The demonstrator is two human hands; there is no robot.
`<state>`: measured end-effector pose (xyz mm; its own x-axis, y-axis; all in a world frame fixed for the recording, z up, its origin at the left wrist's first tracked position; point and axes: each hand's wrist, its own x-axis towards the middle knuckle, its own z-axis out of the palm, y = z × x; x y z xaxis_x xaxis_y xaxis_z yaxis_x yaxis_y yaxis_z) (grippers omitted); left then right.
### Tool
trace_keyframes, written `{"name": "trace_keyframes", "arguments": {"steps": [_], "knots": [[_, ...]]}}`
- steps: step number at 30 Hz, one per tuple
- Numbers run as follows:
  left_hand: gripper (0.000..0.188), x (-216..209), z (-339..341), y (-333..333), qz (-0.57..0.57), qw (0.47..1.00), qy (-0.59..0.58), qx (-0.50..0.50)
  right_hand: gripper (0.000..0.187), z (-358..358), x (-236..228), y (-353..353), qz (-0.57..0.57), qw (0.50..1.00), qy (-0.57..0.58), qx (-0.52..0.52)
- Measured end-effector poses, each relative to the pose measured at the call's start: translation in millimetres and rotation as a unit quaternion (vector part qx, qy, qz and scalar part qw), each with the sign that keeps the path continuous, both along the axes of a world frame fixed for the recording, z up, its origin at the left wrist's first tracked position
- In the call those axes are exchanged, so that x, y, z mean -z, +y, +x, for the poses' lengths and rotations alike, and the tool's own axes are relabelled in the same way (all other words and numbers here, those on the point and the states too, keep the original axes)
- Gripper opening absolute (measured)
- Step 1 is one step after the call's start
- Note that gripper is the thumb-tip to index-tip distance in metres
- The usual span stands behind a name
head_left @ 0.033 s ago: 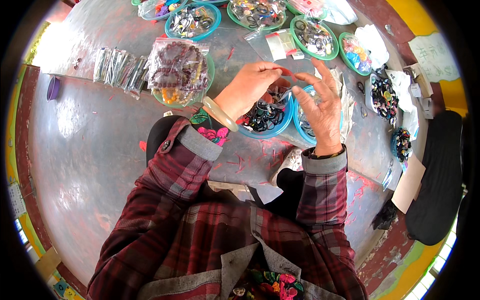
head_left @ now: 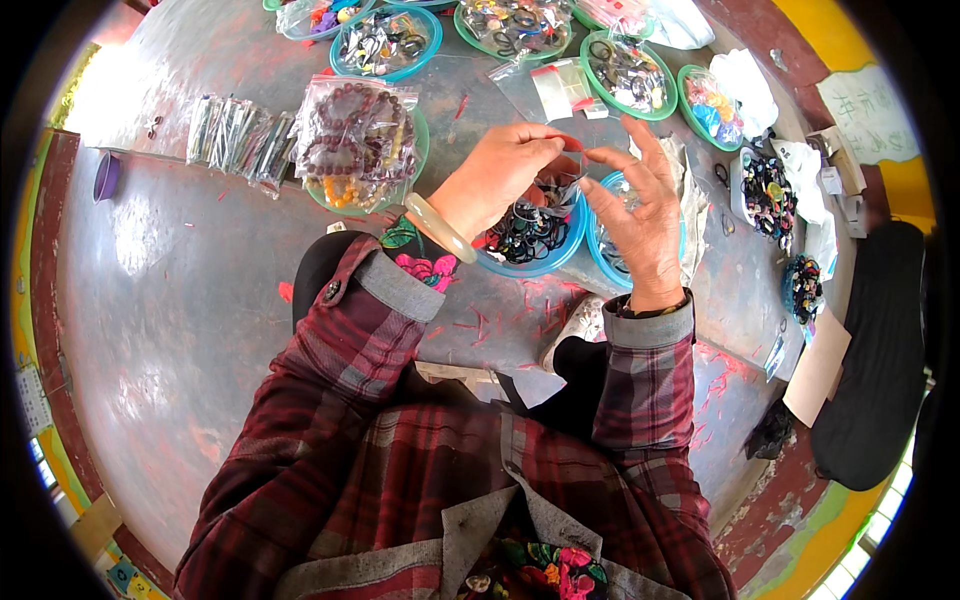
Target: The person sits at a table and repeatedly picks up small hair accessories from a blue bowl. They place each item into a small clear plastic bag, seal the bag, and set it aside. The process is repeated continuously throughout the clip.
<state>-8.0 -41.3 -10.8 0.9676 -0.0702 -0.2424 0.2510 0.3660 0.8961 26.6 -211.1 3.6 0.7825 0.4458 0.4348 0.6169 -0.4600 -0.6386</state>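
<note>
My left hand (head_left: 497, 178), a pale bangle at its wrist, pinches a thin red strip (head_left: 572, 144) between thumb and fingers. Just below the strip is something clear and shiny, perhaps plastic film; its shape is hard to make out. Close to the strip's right end, my right hand (head_left: 645, 205) has its thumb and forefinger apart and its other fingers raised. Both hands are above a blue basin (head_left: 545, 268) of black cord pieces with small coloured parts. Beside it, partly behind my right hand, stands another blue basin (head_left: 612, 272).
Bagged bead bracelets (head_left: 355, 140) lie on a green basin at left, beside a row of slim packets (head_left: 235, 140). More basins, such as a blue one (head_left: 430, 58) and a green one (head_left: 640, 112), line the back. Red scraps (head_left: 480, 325) lie near my feet. A black case (head_left: 870, 360) is at right.
My right thumb and forefinger have shifted slightly left, nearer the red strip's end. My left hand has stayed in place.
</note>
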Motion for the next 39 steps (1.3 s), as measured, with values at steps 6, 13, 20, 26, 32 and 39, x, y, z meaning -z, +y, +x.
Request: {"name": "trace_keyframes", "arguments": {"steps": [6,13,20,26,32,39], "knots": [[0.027,1,1,2,0.036,0.999,-0.01,0.019,0.038,-6,-9,7,0.049,0.998,0.043,0.02],[0.026,0,0,0,-0.04,0.998,-0.031,-0.021,0.036,1,10,8,0.025,0.956,0.287,0.06],[0.027,1,-1,-2,-0.059,0.997,-0.038,-0.013,0.019,3,29,6,0.12,0.971,0.205,0.036],[0.026,6,2,-1,-0.058,0.997,-0.041,-0.02,0.013,4,27,6,0.116,0.981,0.152,0.02],[0.025,1,1,-1,-0.061,0.998,-0.023,-0.021,0.013,0,12,3,0.209,0.921,0.327,0.039],[0.023,0,1,-1,-0.022,0.999,-0.042,0.01,0.014,2,11,0,0.329,0.832,0.446,0.009]]}}
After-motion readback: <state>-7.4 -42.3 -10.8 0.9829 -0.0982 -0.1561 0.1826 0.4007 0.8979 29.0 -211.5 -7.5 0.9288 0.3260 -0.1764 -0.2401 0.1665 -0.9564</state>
